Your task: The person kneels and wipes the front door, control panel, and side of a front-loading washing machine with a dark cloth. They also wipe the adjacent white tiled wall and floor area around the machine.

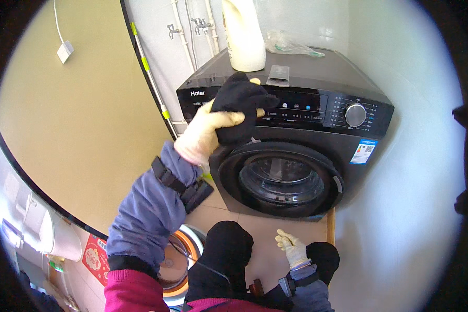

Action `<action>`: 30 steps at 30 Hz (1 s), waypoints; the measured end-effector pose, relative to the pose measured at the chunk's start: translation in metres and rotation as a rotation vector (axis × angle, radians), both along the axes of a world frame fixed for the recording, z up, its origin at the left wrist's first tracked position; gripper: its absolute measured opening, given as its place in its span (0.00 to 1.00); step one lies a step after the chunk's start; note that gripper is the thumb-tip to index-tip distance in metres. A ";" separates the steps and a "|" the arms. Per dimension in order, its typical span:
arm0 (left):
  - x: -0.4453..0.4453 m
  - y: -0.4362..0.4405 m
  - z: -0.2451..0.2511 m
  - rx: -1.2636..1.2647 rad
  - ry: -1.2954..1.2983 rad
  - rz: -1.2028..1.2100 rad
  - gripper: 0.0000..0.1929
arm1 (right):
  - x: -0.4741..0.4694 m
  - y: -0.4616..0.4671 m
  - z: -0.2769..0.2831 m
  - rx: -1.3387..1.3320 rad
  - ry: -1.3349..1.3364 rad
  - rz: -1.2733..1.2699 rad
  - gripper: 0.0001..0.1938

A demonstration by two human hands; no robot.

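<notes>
My left hand [206,130], in a pale glove, is raised before the washing machine's control panel [319,111] and grips a bunched black cloth [240,105]. Low at the right, over the floor beside my knee, my right hand [292,249] wears a similar glove and holds nothing; its fingers are slightly curled. The black front-loading washing machine [226,171] stands in front of me, its round door [280,181] apparently closed. On its top are a cream plastic bottle [246,43], a small clear packet [279,75] and a crumpled clear plastic bag [292,45].
Nested round basins [195,243] stand on the floor by my left leg. A tan panel [89,109] rises at the left, with a green-and-white pole [145,63] along its edge. Taps [201,25] and pipes are on the back wall. A white wall [409,156] borders the machine's right side.
</notes>
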State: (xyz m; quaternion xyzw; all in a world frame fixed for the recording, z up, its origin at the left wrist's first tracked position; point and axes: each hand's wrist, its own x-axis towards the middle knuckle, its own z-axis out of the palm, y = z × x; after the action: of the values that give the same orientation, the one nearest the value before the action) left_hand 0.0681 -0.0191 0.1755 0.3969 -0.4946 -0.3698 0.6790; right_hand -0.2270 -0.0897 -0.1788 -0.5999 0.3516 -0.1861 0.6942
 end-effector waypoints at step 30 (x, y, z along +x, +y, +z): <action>-0.162 -0.053 -0.322 0.688 0.868 -0.324 0.19 | -0.060 0.005 0.075 -0.290 -0.334 -0.620 0.20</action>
State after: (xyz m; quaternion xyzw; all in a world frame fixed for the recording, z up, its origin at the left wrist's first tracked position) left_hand -0.0935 -0.0720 -0.1464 0.3260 -0.0762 -0.7377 0.5862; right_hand -0.2874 -0.0852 -0.1038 -0.5185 0.3685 -0.5304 0.5604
